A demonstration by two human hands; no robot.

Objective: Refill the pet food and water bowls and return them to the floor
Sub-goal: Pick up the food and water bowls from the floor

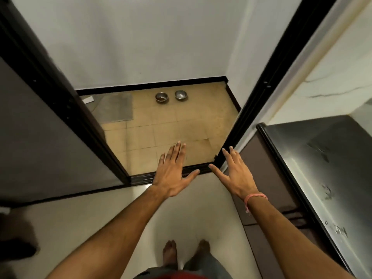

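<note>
No text, label, brand, number or sign can be read anywhere in this view. The dark marks on the shiny dark countertop [326,178] at the right look like smudges or reflections and form no legible letters. The small white scrap of paper [88,100] on the tiled floor beside the grey mat shows no print that can be made out.

White walls [141,37] enclose a nook with tan floor tiles [171,125] and a black skirting [153,85]; a grey mat [116,107] lies left, a steel counter [326,168] right.
</note>
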